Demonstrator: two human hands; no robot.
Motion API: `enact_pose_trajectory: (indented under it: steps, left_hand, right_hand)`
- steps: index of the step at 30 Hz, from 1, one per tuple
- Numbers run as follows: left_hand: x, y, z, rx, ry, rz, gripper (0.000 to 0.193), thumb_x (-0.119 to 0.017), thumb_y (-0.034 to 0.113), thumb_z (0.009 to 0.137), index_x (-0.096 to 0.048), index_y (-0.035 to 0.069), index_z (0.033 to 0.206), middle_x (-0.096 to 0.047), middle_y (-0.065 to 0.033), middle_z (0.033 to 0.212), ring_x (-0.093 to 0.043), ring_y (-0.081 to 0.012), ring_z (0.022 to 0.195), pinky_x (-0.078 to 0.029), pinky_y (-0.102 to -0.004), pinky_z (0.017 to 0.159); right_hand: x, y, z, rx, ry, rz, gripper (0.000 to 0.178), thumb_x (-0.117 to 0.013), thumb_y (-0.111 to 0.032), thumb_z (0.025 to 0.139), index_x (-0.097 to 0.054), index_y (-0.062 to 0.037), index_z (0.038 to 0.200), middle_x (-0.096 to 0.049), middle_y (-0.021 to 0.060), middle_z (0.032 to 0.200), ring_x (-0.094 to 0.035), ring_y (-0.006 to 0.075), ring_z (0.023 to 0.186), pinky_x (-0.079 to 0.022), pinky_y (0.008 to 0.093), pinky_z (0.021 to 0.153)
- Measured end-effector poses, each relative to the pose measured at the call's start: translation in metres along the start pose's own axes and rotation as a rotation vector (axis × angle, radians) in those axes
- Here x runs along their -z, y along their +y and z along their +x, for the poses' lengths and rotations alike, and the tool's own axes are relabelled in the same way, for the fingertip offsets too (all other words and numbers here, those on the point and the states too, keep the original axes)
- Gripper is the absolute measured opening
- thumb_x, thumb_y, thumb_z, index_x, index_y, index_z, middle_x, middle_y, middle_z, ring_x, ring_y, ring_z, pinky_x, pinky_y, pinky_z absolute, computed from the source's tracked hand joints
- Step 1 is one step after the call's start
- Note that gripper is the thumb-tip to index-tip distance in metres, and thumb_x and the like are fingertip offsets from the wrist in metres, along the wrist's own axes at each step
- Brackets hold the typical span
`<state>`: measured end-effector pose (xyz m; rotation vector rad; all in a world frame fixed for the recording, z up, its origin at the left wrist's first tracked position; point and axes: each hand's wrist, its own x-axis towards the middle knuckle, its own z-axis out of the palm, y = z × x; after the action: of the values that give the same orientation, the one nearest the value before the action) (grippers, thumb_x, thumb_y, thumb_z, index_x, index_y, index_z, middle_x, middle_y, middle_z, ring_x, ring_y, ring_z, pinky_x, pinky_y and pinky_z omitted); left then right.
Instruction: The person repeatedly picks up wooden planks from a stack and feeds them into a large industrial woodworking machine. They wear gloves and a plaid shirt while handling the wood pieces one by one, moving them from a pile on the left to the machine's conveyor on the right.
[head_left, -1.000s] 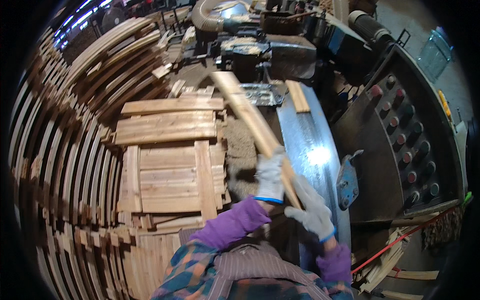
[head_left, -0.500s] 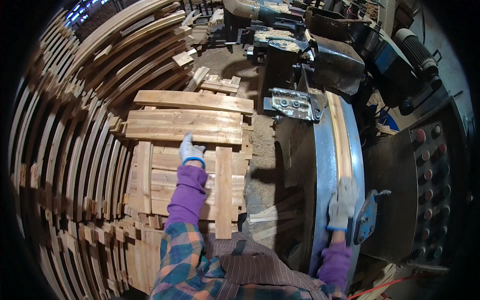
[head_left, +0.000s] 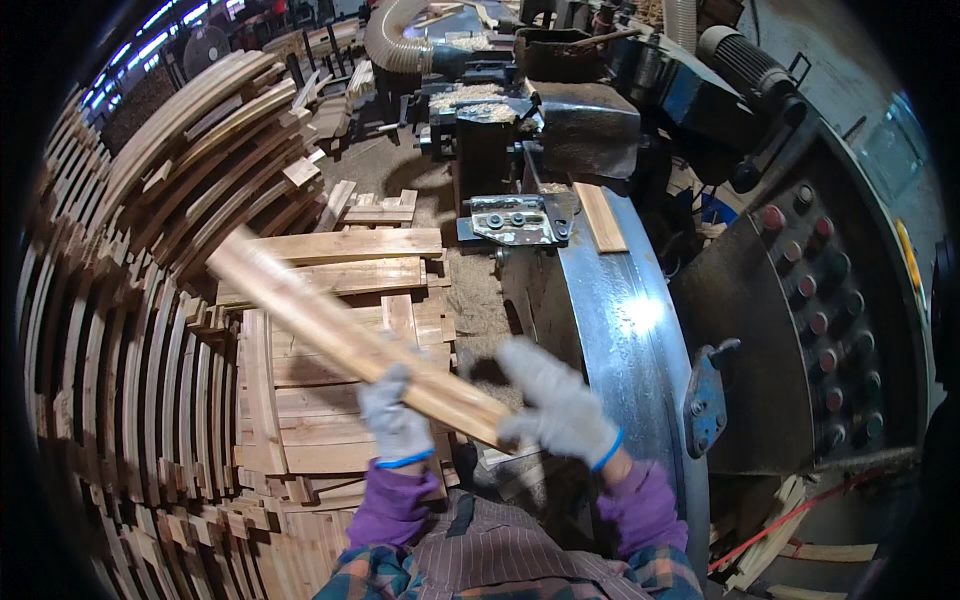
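Observation:
A long wooden board, blurred by motion, hangs aslant over the stacked wood, its far end up to the left. My left hand, in a grey-white glove, grips this board near its lower end. My right hand, gloved alike, is at the board's near right end. Its fingers are stretched out and apart, with the thumb close to or touching the board's tip; blur hides which. On the curved metal bed of the machine, a second board lies with its far end beneath the dark machine housing.
Low stacked boards lie ahead and to my left, beside tall piles of curved slats. A metal guide block stands left of the bed. At right are a blue clamp and a control panel with several buttons.
My left hand has lifted a board off the stack. My right hand has left the board on the bed and moved left. That board is farther under the housing. The view has shifted.

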<state>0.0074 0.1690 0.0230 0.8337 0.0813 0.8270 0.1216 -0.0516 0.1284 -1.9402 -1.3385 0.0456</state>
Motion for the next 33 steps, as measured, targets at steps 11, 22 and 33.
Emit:
enact_pose_trajectory:
  steps: [11,22,33]
  left_hand:
    - [-0.120,-0.102,-0.095,0.876,0.009,-0.622,0.032,-0.050,0.014,0.100,-0.048,-0.001,0.129,-0.066,-0.0152,0.099,-0.067,-0.0208,0.083,-0.058,-0.0263,0.063]
    - [-0.081,-0.075,-0.015,0.666,0.242,0.015,0.027,-0.057,0.010,0.096,-0.053,-0.003,0.119,-0.066,-0.0188,0.097,-0.067,-0.0283,0.076,-0.059,-0.0383,0.063]
    - [-0.142,-0.123,-0.034,0.452,-0.038,-0.319,0.043,-0.060,0.022,0.089,-0.053,0.003,0.127,-0.061,-0.0150,0.105,-0.062,-0.0258,0.097,-0.057,-0.0383,0.084]
  right_hand:
    - [0.007,-0.106,-0.215,-1.026,0.168,-0.412,0.056,-0.071,-0.018,0.077,-0.054,0.0047,0.126,-0.056,0.0203,0.129,-0.057,0.0426,0.110,-0.047,0.0460,0.093]
    - [0.025,0.162,-0.051,-0.437,0.273,-0.988,0.027,-0.063,-0.021,0.083,-0.058,-0.0064,0.105,-0.054,0.0121,0.105,-0.050,0.0280,0.101,-0.041,0.0425,0.086]
    - [0.043,-0.025,-0.111,-0.520,-0.007,-0.156,0.076,-0.069,-0.036,0.082,-0.044,0.0000,0.144,-0.042,0.0246,0.148,-0.047,0.0398,0.132,-0.037,0.0432,0.110]
